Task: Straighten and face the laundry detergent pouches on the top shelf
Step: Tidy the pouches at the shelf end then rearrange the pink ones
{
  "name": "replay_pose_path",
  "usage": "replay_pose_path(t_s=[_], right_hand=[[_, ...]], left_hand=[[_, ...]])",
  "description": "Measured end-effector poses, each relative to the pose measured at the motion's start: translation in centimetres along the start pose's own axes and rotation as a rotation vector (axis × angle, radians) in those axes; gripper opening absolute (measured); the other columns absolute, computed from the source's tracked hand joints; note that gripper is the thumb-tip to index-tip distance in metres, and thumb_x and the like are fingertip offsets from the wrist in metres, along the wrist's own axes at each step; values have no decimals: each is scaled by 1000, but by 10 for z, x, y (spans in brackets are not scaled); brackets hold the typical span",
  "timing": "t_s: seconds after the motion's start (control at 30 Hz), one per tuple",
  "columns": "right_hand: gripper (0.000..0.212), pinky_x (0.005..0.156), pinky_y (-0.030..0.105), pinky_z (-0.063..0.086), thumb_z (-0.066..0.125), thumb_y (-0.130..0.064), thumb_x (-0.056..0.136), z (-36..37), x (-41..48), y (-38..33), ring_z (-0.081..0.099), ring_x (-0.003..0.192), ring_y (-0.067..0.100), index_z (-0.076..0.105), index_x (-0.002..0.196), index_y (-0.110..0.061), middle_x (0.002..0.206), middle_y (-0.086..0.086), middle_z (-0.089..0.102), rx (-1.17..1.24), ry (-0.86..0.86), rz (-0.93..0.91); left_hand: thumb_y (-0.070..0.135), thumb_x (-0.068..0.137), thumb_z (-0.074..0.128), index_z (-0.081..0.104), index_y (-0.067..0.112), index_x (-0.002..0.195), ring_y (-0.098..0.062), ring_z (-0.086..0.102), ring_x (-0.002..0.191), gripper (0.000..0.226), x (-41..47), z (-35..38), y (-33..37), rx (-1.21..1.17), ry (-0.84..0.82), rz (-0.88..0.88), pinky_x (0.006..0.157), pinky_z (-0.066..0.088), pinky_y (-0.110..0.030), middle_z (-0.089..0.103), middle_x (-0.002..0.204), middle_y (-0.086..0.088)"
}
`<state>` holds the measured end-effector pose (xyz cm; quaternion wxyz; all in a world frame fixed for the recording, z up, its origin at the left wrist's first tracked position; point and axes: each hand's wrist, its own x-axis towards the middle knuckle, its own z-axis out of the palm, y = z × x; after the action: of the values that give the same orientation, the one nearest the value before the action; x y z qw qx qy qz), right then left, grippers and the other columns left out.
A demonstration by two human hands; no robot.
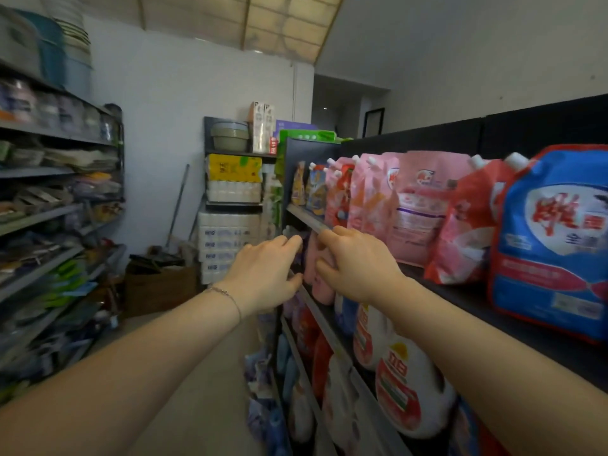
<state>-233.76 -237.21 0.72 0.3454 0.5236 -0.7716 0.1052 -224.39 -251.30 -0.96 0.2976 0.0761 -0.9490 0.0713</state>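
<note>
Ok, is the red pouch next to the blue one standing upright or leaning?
Leaning: the red pouch tilts, its top toward the blue pouch.

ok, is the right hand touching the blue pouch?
Apart. Head view: right hand at the shelf edge, red pouch between it and the blue pouch.

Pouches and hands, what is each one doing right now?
Blue pouch: upright, front facing out.
Red pouch: tilted.
Pink pouches: upright, crowded together.
Left hand: reaching, fingers loosely curled, empty.
Right hand: reaching, grip unclear.
</note>
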Motion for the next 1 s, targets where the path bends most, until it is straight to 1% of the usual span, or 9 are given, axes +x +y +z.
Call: replay_pose_path(t_s=[0.1,0.23,0.33,0.47,0.63,0.77,0.87,0.93,1.0], right_hand=[[32,62,31,35,46,-36,92,35,27,13,55,90,25,52,117,-17,100,3,56,-8,-30,-3],[25,64,33,42,46,-37,91,84,66,23,54,90,25,53,105,-17,99,3,57,-13,-65,6],[27,66,33,42,47,-37,92,117,98,28,55,90,24,54,110,-18,100,3,57,-21,-60,9],[28,64,29,35,48,-35,91,160,144,34,55,89,22,54,112,-18,100,2,58,-31,-34,34],[20,61,32,40,48,-34,91,216,216,51,53,80,22,54,98,-16,90,0,54,-79,-48,140],[23,65,32,44,47,-34,90,255,261,69,55,87,21,56,104,-18,97,0,57,-93,-36,239],[26,66,32,43,46,-36,91,283,283,84,55,90,21,55,109,-18,100,1,57,-128,-55,295],[27,66,33,43,46,-35,92,298,293,95,55,92,22,55,111,-18,101,2,57,-147,-77,326],[27,66,34,44,47,-35,92,312,301,108,55,93,23,55,111,-18,102,2,57,-167,-89,355]], left_hand=[[45,93,49,37,22,128,-22,56,102,43,24,28,-28,-13,7,-13,77,46,-38,52,113,2],[43,92,50,36,22,130,-22,56,100,46,54,65,-64,-37,7,-10,73,43,-35,51,112,1],[44,91,51,38,22,126,-23,55,101,43,81,94,-97,-43,-4,4,74,42,-36,51,111,1],[43,91,51,38,22,123,-23,55,100,40,124,127,-149,-61,-16,45,70,39,-34,50,110,1],[44,92,49,38,22,124,-22,55,97,40,191,167,-219,-71,-24,149,68,40,-32,49,108,1],[44,93,49,35,20,132,-21,54,99,49,243,201,-261,-85,-33,213,68,38,-31,49,113,1],[43,93,50,35,21,130,-20,52,93,46,279,228,-277,-126,-54,263,66,37,-31,48,111,1],[42,92,51,36,21,129,-21,52,92,45,301,245,-280,-169,-63,298,67,41,-33,48,111,1],[41,92,50,35,21,132,-22,55,99,47,323,264,-279,-210,-65,338,71,46,-36,48,118,0]])
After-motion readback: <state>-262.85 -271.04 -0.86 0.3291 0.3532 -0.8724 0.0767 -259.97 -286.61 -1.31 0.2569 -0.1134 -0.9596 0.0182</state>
